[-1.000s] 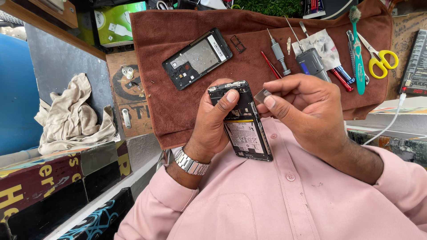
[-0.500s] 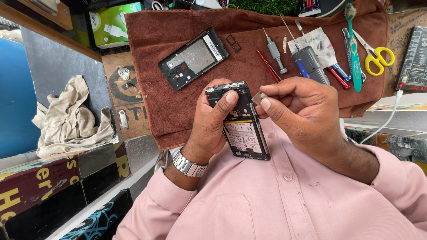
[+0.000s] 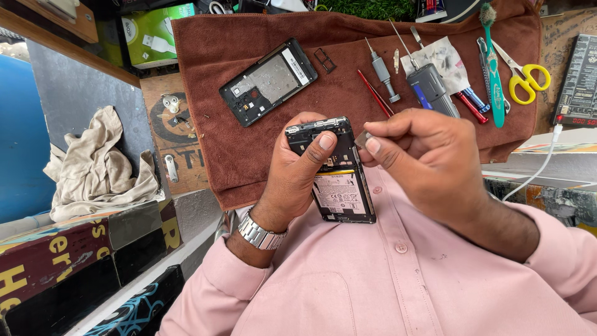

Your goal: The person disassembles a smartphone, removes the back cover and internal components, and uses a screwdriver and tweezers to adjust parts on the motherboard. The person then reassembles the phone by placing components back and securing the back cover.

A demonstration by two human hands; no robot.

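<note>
Head view, centre of the frame: your left hand (image 3: 292, 168) wraps the opened phone (image 3: 336, 171), thumb pressed flat on its upper half, fingers curled behind the case. Its back is off, showing a dark circuit section above and one smooth battery with a white label below. Your right hand (image 3: 429, 155) pinches a small grey metal piece (image 3: 362, 138) between thumb and forefinger, right at the phone's upper right edge; whether it touches the frame is hard to tell. A ribbed steel watch (image 3: 258, 232) circles your left wrist, above a smooth pink shirt (image 3: 385, 280).

Beyond your hands, a napped brown towel (image 3: 236, 168) spans the upper frame. On it lie one black rear phone shell (image 3: 268, 81), one small rectangular card tray (image 3: 324, 60), one grey-handled screwdriver (image 3: 384, 71), one thin red tool (image 3: 374, 93), one teal toothbrush (image 3: 492, 68) and one pair of yellow-handled scissors (image 3: 527, 79). At left lies one crumpled beige rag (image 3: 99, 168).
</note>
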